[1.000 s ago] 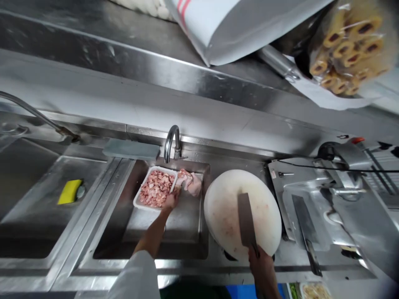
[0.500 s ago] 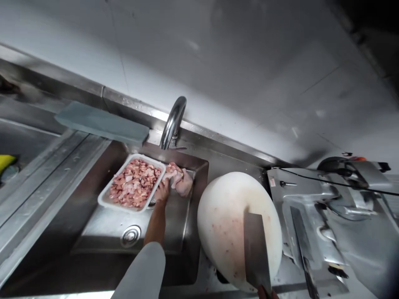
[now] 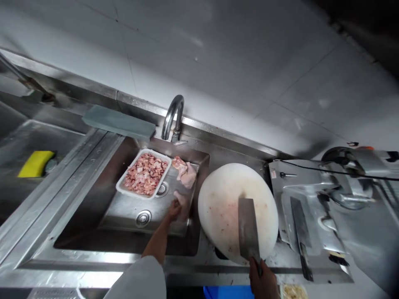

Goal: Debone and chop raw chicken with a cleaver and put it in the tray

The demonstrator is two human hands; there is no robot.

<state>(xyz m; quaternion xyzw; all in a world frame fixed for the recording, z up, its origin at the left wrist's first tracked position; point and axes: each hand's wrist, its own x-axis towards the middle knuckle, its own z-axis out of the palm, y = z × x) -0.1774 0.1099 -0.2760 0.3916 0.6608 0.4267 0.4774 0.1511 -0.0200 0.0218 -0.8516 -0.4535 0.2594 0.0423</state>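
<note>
In the sink, my left hand is closed on the end of a raw chicken leg, whose outline is slightly smeared. More raw chicken pieces lie behind it, against the sink's right side. A white plastic basket filled with chopped chicken stands to the left of them. My right hand is wrapped round the handle of a cleaver. The cleaver's blade is over the round white chopping block; I cannot tell whether it rests on it.
A curved tap rises behind the sink, beside a grey-green slab. A second knife lies right of the block, near a metal slicing machine. A yellow sponge is in the left basin. Something blue shows below the counter.
My left hand has come back from beside the basket, drawing a chicken leg away from the other pieces. My right hand shows more fully, still on the cleaver. The view has shifted.
</note>
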